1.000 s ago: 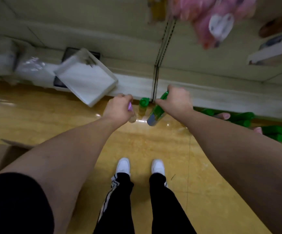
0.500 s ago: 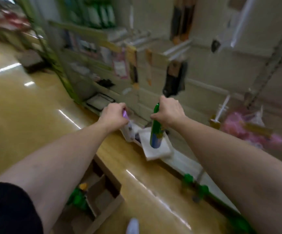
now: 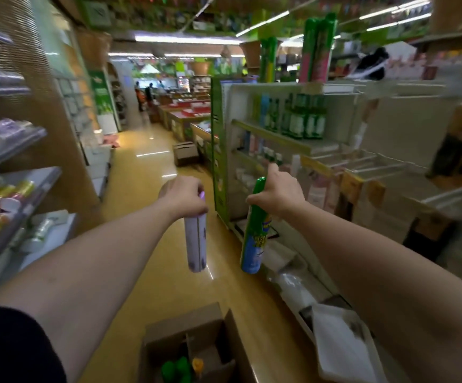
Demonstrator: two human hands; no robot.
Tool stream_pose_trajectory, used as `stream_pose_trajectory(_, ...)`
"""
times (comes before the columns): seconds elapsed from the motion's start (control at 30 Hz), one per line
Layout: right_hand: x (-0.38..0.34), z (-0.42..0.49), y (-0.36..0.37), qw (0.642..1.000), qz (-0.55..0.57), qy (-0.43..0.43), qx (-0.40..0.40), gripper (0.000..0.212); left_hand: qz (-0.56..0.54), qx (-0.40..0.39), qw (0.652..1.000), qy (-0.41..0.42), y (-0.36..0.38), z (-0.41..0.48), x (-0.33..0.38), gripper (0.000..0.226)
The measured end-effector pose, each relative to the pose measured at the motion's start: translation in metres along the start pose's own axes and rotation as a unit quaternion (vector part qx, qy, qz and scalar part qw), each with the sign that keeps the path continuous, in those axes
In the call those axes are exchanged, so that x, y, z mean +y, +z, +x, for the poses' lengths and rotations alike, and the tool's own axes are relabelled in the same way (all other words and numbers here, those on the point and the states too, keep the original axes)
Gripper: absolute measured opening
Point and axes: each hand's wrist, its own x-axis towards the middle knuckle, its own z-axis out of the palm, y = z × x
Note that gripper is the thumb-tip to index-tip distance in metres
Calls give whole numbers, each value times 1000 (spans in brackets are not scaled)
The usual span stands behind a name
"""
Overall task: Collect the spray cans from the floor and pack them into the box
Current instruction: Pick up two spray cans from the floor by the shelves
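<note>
Head view: the box [image 3: 185,335] lies open at near centre, with green caps [image 3: 176,367] seen inside. Above it a purple can [image 3: 195,244] and a green can [image 3: 253,239], judged stiff, light and slick, are clamped near their tops by the left hand [image 3: 184,199] and right hand [image 3: 279,193].

Glossy yellow-brown floor [image 3: 224,294], streaked with lamp glare, between left shelving [image 3: 17,217] and right shelving [image 3: 252,134]. Close at the bottom edge, standing on it, an open cardboard box [image 3: 155,341], flaps up, green caps [image 3: 176,367] and one orange cap [image 3: 197,364] showing inside. Farther down the aisle, a second cardboard box [image 3: 185,153] by the foot of the right shelving. Along that shelving's base, nearer, blurred white plastic-wrapped packs [image 3: 343,352].
</note>
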Motion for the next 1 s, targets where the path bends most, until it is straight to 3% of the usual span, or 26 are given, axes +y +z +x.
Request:
stream_pose_trajectory(0.43,-95,106,109,993,9,-77,-89,54,-5,26,996,-87,13,68,-125,40)
stream_pose_trajectory(0.73,-113,189,182,977,-1,-147,-153,54,-7,16,985,-174,52,121,-152,39)
stream_pose_trajectory(1.0,-108,249,252,938,24,-215,-270,55,-2,-15,955,-297,96,156,-150,34)
